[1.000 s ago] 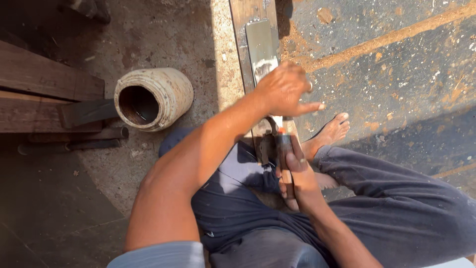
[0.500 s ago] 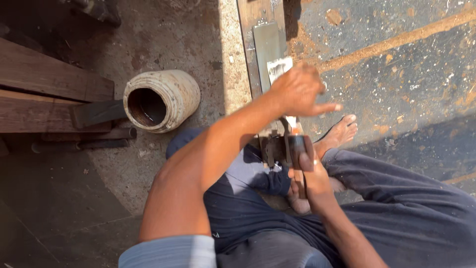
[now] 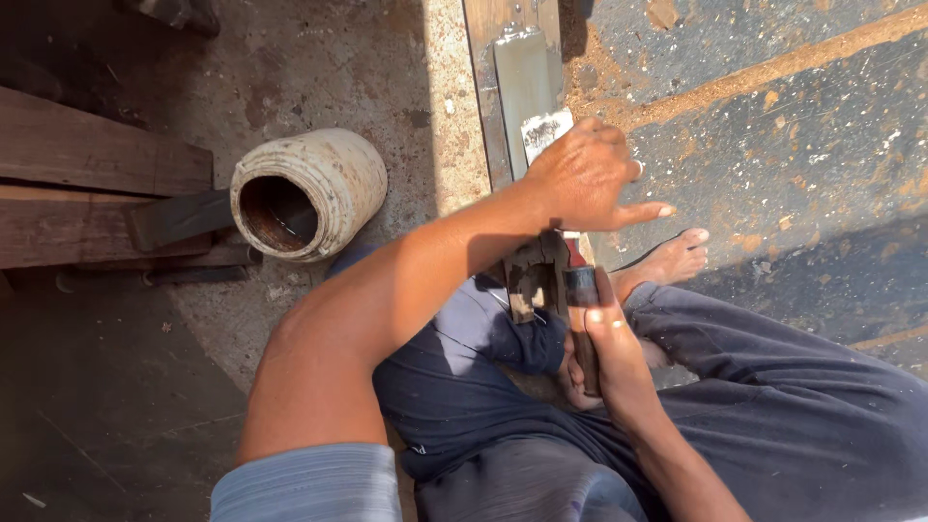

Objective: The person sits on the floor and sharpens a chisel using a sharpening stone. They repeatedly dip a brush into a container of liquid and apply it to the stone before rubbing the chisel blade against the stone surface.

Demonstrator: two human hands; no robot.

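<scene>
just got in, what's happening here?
A person sits on the ground. The left hand presses down on a flat grey metal strip lying along a wooden plank. The right hand has a grip on a dark tool with a red part held at the strip's near end. A cream cylindrical jar lies on its side nearby.

The person wears a light blue-grey short sleeve, dusty dark navy trousers, and goes barefoot.

A flat metal blade, grey and worn, lay lengthwise on a plank, its near end under the left hand. A dark, red-marked tool stood upright, gripped in the right.
</scene>
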